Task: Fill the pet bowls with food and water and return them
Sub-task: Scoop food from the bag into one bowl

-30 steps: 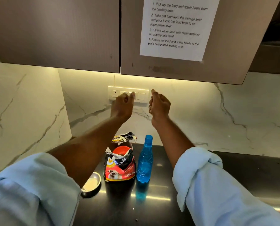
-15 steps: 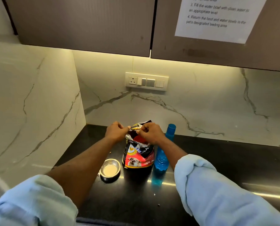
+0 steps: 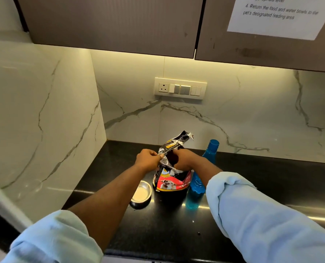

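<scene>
A red and black pet food bag (image 3: 172, 182) stands upright on the black counter (image 3: 252, 179), its torn top flap sticking up. My left hand (image 3: 147, 160) pinches the left edge of the bag's mouth. My right hand (image 3: 184, 158) grips the right side of the mouth, fingers curled at the opening. A small steel bowl (image 3: 141, 194) with a pale inside sits just left of the bag. A blue water bottle (image 3: 200, 179) with its cap on stands to the right of the bag, partly behind my right forearm.
Marble walls close the counter in on the left and at the back. A switch plate (image 3: 180, 88) is on the back wall. Brown cabinets (image 3: 110, 23) hang overhead, with a printed instruction sheet (image 3: 275, 18) taped on the right door.
Both hands came down from near the switch plate to the top of the bag and took hold of its mouth. The right hand's fingers now reach into the opening.
</scene>
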### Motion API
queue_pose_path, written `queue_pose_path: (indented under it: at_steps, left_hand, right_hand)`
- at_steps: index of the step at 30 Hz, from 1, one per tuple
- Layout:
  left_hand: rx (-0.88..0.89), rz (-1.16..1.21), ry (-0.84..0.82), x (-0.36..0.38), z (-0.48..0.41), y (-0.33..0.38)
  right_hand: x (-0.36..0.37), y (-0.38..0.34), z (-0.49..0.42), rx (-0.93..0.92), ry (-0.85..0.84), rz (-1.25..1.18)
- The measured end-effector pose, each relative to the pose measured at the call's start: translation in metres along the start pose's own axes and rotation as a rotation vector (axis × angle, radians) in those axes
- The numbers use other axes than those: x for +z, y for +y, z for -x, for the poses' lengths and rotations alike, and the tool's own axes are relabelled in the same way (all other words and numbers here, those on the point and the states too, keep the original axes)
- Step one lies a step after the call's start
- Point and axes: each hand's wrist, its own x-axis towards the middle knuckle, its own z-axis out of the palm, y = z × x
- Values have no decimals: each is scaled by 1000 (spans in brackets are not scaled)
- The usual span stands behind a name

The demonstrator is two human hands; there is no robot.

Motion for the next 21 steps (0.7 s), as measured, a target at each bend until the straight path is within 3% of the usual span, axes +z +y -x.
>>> queue_pose_path:
  at_steps: [4,14,21]
  left_hand:
    - [5,16,11,2,-1,2]
    - [-30,116,12,1,-2,-5]
    - [-61,224,-24,7,3,-2]
  right_hand:
    - [1,7,-14,32,-54,117]
    - [-19,10,-24,-79,43,168]
    - [-40,23,-23,-74,-233,13]
